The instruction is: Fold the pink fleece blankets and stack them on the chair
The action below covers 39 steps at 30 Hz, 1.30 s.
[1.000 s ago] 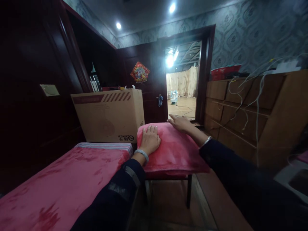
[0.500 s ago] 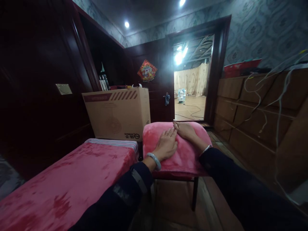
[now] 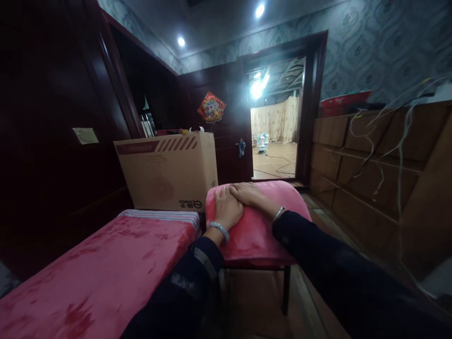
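Observation:
A pink plush pillow (image 3: 263, 221) lies on a dark-legged stool (image 3: 286, 289) in front of me. My left hand (image 3: 226, 209) rests flat on the pillow's far left part, fingers stretched out, a pale bangle on the wrist. My right hand (image 3: 247, 193) lies flat on the pillow too, fingers pointing left and touching the tips of my left hand's fingers. Neither hand holds anything. Both arms are in dark sleeves.
A bed with a pink blanket (image 3: 102, 273) fills the lower left. A big cardboard box (image 3: 165, 172) stands behind it by dark wood panelling. A wooden chest of drawers (image 3: 370, 160) with loose cables lines the right wall. An open doorway (image 3: 275, 127) lies ahead.
My right hand has slid left across the pillow from its far right corner until it meets my left hand. My left hand stayed near the pillow's left part.

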Each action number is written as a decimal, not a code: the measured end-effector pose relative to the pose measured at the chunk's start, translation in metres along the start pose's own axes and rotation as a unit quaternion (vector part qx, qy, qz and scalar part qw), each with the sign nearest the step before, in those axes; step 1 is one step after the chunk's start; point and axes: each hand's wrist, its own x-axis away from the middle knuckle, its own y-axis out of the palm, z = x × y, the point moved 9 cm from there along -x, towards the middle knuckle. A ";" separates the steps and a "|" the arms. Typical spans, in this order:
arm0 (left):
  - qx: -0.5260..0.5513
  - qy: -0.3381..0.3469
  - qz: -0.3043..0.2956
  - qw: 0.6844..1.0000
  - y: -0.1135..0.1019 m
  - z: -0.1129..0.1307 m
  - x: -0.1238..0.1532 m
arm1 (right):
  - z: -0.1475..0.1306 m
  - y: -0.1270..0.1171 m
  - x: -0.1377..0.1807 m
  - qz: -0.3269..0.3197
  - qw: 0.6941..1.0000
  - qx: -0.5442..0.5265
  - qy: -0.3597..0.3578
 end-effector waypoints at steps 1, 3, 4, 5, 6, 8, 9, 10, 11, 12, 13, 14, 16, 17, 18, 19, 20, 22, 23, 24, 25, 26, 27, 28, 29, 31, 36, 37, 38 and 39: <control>-0.009 -0.002 0.011 1.000 0.003 0.001 0.004 | 0.010 0.003 0.004 0.006 1.000 -0.001 0.002; -0.023 0.004 0.025 0.999 0.006 0.002 0.008 | 0.042 0.006 0.017 0.022 1.000 0.006 0.021; -0.027 0.007 0.027 0.999 0.007 0.002 0.008 | 0.060 0.006 0.025 0.031 0.999 0.016 0.036; -0.030 0.010 0.026 0.999 0.008 0.002 0.008 | 0.079 0.007 0.033 0.039 0.997 0.028 0.054; -0.032 0.011 0.024 0.999 0.009 0.002 0.007 | 0.097 0.007 0.041 0.048 0.995 0.039 0.075; -0.036 0.013 0.023 0.999 0.009 0.003 0.007 | 0.127 0.008 0.055 0.067 0.990 0.042 0.117; -0.037 0.015 0.023 0.999 0.009 0.003 0.006 | 0.138 0.009 0.062 0.076 0.987 0.029 0.137; -0.038 0.017 0.024 0.999 0.008 0.004 0.006 | 0.146 0.012 0.067 0.083 0.984 0.008 0.156; -0.037 0.021 0.022 0.999 0.008 0.004 0.007 | 0.153 0.014 0.071 0.088 0.981 -0.013 0.174; -0.033 0.024 0.018 0.999 0.008 0.004 0.007 | 0.157 0.017 0.074 0.093 0.977 -0.033 0.188; -0.026 0.030 0.011 0.999 0.008 0.003 0.007 | 0.160 0.019 0.077 0.096 0.974 -0.047 0.201; -0.014 0.038 0.000 0.999 0.009 0.002 0.007 | 0.161 0.020 0.078 0.098 0.971 -0.054 0.210; 0.015 0.059 -0.026 0.998 0.010 -0.001 0.009 | 0.160 0.020 0.080 0.102 0.968 -0.058 0.220; 0.028 0.060 -0.034 0.997 0.010 -0.006 0.010 | 0.159 0.019 0.081 0.105 0.967 -0.059 0.222; 0.039 0.044 -0.034 0.998 0.007 -0.014 0.011 | 0.158 0.018 0.081 0.108 0.967 -0.061 0.223; 0.050 0.010 -0.026 0.998 0.004 -0.025 0.012 | 0.157 0.017 0.082 0.111 0.966 -0.062 0.224; 0.063 -0.038 -0.014 0.997 0.000 -0.038 0.013 | 0.156 0.015 0.083 0.115 0.965 -0.061 0.226; 0.093 -0.143 0.002 0.985 -0.005 -0.064 0.019 | 0.156 0.013 0.085 0.115 0.963 -0.057 0.237; 0.105 -0.182 0.004 0.978 -0.006 -0.073 0.022 | 0.156 0.012 0.086 0.111 0.962 -0.053 0.244; 0.113 -0.208 0.005 0.972 -0.006 -0.079 0.024 | 0.157 0.012 0.087 0.107 0.960 -0.051 0.252; 0.116 -0.223 0.008 0.968 -0.007 -0.082 0.024 | 0.157 0.012 0.088 0.103 0.959 -0.049 0.258; 0.120 -0.230 0.017 0.966 -0.008 -0.083 0.023 | 0.156 0.012 0.089 0.102 0.959 -0.047 0.262; 0.128 -0.228 0.032 0.965 -0.009 -0.083 0.022 | 0.155 0.011 0.090 0.105 0.958 -0.047 0.264; 0.146 -0.221 0.050 0.963 -0.009 -0.082 0.020 | 0.154 0.010 0.091 0.110 0.957 -0.048 0.264; 0.171 -0.211 0.066 0.960 -0.009 -0.080 0.018 | 0.153 0.010 0.092 0.116 0.956 -0.050 0.264; 0.227 -0.192 0.081 0.951 -0.005 -0.081 0.017 | 0.151 0.010 0.094 0.127 0.955 -0.054 0.263; 0.277 -0.173 0.022 0.945 0.002 -0.092 0.018 | 0.150 0.007 0.093 0.133 0.960 -0.016 0.245; 0.261 -0.179 0.021 0.948 -0.004 -0.093 0.018 | 0.150 0.003 0.091 0.134 0.961 0.001 0.241; 0.233 -0.183 0.028 0.955 -0.011 -0.093 0.017 | 0.147 -0.002 0.087 0.140 0.962 0.016 0.232; 0.196 -0.179 0.041 0.963 -0.020 -0.089 0.016 | 0.140 -0.008 0.082 0.151 0.964 0.028 0.216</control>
